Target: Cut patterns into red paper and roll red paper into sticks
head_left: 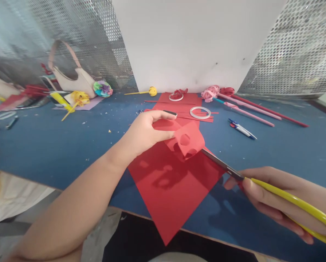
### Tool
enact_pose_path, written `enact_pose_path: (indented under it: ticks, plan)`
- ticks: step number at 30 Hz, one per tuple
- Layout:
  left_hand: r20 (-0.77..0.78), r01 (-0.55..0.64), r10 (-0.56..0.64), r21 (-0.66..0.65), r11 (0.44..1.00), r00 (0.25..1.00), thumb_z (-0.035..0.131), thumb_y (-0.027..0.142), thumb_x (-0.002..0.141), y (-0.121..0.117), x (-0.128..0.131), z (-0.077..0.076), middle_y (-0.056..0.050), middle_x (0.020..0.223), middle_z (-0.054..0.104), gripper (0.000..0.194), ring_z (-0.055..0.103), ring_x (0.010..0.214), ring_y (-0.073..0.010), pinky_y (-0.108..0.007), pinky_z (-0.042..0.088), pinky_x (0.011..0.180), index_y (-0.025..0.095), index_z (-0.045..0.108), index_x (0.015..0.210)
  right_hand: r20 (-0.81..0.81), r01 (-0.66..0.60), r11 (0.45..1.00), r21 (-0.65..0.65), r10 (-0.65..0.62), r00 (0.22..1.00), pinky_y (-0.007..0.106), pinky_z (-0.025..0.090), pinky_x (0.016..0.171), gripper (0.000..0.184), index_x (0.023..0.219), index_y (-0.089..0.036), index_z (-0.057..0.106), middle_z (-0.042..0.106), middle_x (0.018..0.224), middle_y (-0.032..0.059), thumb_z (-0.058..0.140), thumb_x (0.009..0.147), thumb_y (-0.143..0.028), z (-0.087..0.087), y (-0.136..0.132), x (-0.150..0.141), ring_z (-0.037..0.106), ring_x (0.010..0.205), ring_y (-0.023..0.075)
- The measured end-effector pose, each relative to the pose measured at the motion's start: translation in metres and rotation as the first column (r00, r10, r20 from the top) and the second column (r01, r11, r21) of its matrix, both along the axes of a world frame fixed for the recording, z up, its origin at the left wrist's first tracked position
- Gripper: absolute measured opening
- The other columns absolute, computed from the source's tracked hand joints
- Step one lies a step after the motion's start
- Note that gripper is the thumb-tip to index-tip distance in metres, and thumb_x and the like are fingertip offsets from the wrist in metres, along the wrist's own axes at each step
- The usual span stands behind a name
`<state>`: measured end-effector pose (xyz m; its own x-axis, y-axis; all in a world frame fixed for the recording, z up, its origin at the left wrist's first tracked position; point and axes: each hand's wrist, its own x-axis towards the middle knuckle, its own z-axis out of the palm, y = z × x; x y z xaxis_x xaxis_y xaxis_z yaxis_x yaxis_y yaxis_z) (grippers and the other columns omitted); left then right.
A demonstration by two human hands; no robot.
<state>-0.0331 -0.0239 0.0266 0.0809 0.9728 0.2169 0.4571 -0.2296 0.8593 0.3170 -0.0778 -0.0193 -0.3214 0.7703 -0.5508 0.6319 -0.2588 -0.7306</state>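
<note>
My left hand (149, 131) pinches a curled piece of red paper (194, 136) with several round holes cut in it. In my right hand (272, 203) is a pair of scissors (288, 198) with yellow handles, its blades pointing left toward the curled paper. The blade tips reach the paper's right edge; whether they are cutting it I cannot tell. Below both hands lies a larger red paper sheet (173, 196), one corner hanging over the table's front edge. Shadows of the holed paper fall on this sheet.
Behind the hands are more red paper (184, 98), a white tape roll (200, 112) and a second roll (176, 96). Pens (242, 129) and pink paper flowers (210, 93) on sticks lie to the right. A handbag (75, 78) and yellow flower (80, 98) stand left on the blue table (102, 138).
</note>
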Motion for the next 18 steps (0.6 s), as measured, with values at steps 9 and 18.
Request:
enact_pose_path:
  ticks: [9,18]
  plan:
    - [-0.081,0.051,-0.049,0.021,0.999,0.995,0.085,0.040,0.083,-0.001,0.000,-0.002,-0.007,0.140,0.075,0.052,0.068,0.133,-0.0331,-0.054,0.044,0.126,0.026,0.076,0.132,0.016,-0.001,1.000,-0.030,0.002,1.000,0.021,0.040,0.034,0.089,0.125,-0.027,0.067,0.050,0.063,-0.0043,0.057,0.074,-0.100,0.013,0.010,0.002,0.042,0.040,0.0101]
    - [-0.027,0.129,-0.127,0.100,0.987,0.992,0.088,0.033,0.078,0.000,-0.005,0.005,-0.007,0.135,0.077,0.052,0.070,0.130,-0.0330,-0.048,0.052,0.120,0.025,0.078,0.129,-0.103,-0.142,0.987,0.078,0.150,0.983,0.026,0.041,0.046,0.066,0.121,-0.025,0.068,0.052,0.071,-0.0008,0.059,0.091,-0.083,0.013,0.013,0.015,0.046,0.054,0.0143]
